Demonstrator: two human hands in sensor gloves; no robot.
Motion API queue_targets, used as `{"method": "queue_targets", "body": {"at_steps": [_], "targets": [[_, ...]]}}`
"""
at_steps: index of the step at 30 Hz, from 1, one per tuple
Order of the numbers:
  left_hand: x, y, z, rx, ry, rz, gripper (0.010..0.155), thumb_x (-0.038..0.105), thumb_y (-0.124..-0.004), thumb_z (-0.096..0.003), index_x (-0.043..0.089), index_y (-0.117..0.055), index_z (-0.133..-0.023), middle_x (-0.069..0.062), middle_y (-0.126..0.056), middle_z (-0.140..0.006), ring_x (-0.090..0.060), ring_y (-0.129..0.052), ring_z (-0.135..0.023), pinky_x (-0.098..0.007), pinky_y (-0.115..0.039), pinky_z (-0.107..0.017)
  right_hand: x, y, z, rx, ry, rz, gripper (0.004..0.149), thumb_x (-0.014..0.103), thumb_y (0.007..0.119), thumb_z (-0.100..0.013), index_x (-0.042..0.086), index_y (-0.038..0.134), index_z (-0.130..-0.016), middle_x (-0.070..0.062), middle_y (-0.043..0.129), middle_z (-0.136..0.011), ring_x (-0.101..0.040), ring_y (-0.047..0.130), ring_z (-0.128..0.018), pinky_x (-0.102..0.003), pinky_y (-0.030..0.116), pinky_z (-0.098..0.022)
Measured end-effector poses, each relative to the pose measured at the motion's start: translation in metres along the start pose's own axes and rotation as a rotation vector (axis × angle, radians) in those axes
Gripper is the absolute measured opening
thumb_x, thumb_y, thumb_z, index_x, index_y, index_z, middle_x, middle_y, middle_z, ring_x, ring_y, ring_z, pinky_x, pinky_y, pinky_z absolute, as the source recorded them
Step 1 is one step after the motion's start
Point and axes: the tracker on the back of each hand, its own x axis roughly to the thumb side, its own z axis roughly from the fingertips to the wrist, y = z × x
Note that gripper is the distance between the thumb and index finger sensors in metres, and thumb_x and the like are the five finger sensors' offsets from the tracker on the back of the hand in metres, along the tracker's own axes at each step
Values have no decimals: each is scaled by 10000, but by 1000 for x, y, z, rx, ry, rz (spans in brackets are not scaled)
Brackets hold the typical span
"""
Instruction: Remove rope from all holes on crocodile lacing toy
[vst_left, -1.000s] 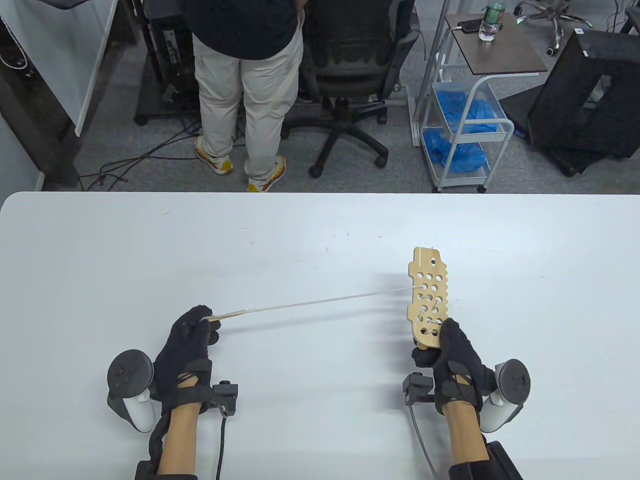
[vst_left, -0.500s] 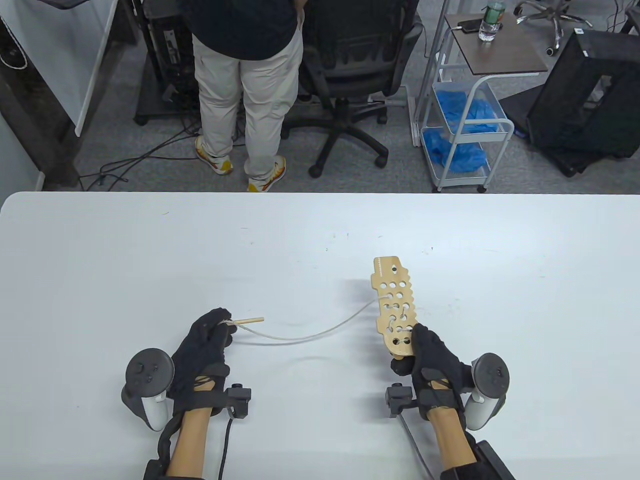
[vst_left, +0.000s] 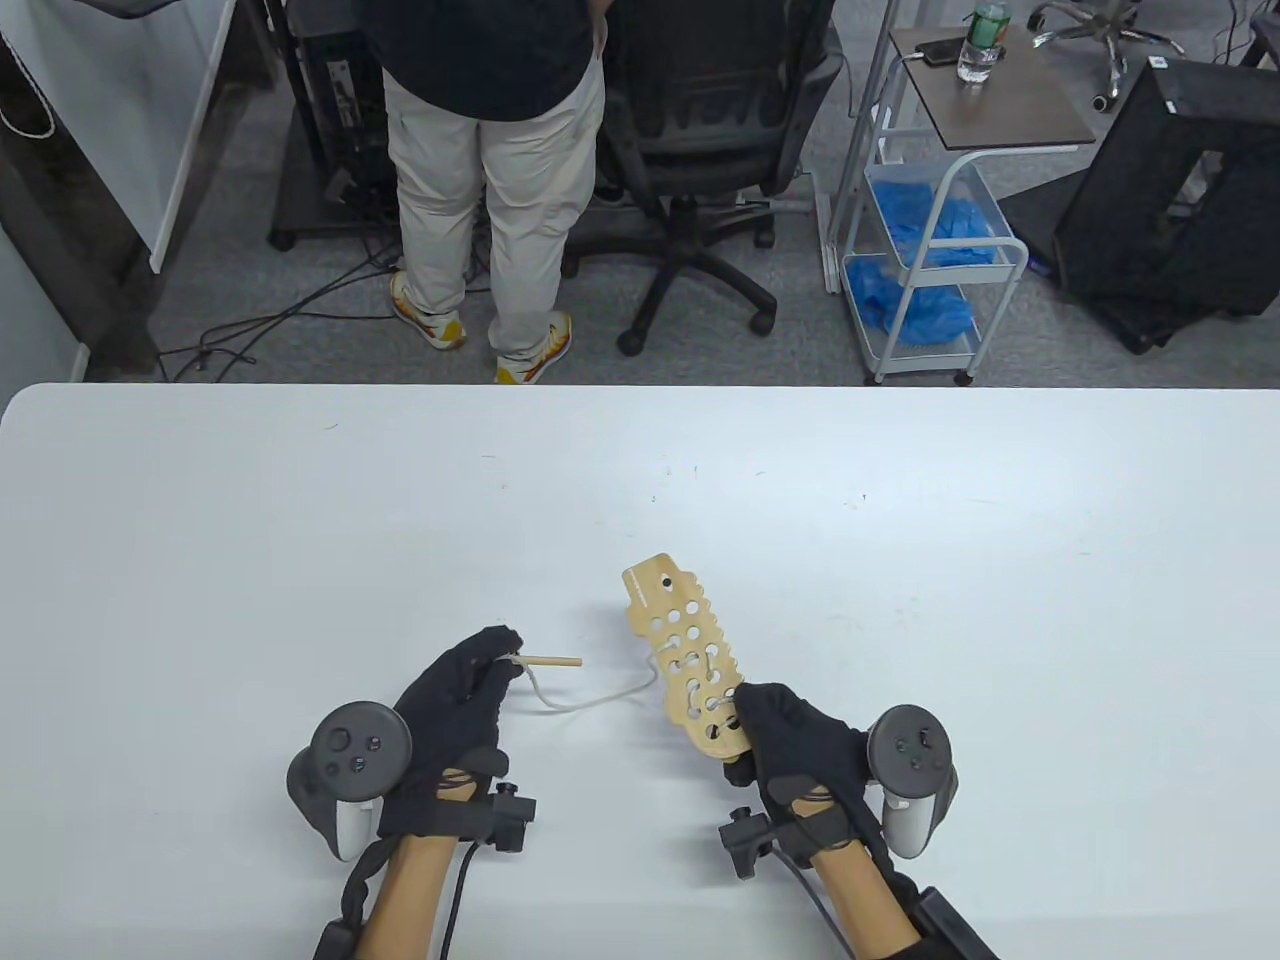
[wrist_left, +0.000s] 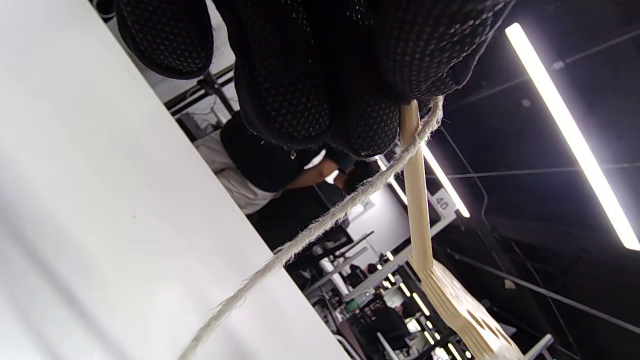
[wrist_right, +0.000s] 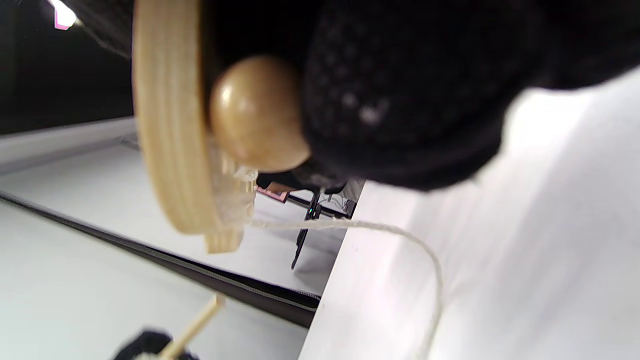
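The wooden crocodile board (vst_left: 680, 660) with many holes is held above the white table (vst_left: 900, 560), tilted up and to the left. My right hand (vst_left: 775, 735) grips its near end; in the right wrist view the board edge (wrist_right: 170, 135) and a round wooden bead (wrist_right: 255, 112) sit against the glove. A pale rope (vst_left: 600, 695) runs slack from a hole in the board to my left hand (vst_left: 470, 690), which pinches it beside the wooden needle (vst_left: 550, 661). The left wrist view shows the rope (wrist_left: 320, 225) and needle (wrist_left: 415, 200) hanging from the fingers.
Beyond the table's far edge a person (vst_left: 490, 170) stands by a black office chair (vst_left: 700, 150). A white cart (vst_left: 930, 240) with blue bags stands to the right. Cables lie on the floor.
Both hands have moved toward each other and nearer the table's front. The rope, taut a second ago, now sags in a short loop. The board has swung left and tilts more.
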Motion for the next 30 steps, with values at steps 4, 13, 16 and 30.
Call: {"method": "queue_targets", "body": {"at_steps": [4,13,16,30], "targets": [[11,-4,3,-10,-53,-29,420,370,-821,-486,386,-845,-905,49,-1005,-766,-159,-977,-650,-567,-735,-651,7,7,1,37,-52,88,483,405,766,-444,-33,874,-617,-264,986,-486,-298,1007,-167,-536,837,-195],[30,-11,10,-8,-143,-150,417,379,-832,-479,387,-854,-896,54,-1002,-773,-161,-975,-661,-574,-731,-654,15,17,2,91,-111,171,485,406,770,-441,-33,878,-616,-265,987,-484,-301,1006,-166,-540,835,-197],[34,-12,11,-8,-164,-189,417,382,-840,-474,387,-859,-890,52,-1001,-775,-163,-974,-664,-577,-730,-655,15,19,3,100,-117,182,484,406,771,-441,-33,879,-614,-267,987,-483,-302,1006,-165,-540,836,-195],[48,-19,16,-25,-254,-319,409,397,-853,-466,415,-884,-873,51,-983,-803,-171,-956,-696,-586,-714,-668,13,20,3,106,-104,182,486,407,771,-441,-35,881,-612,-267,989,-479,-303,1005,-163,-541,835,-193]]}}
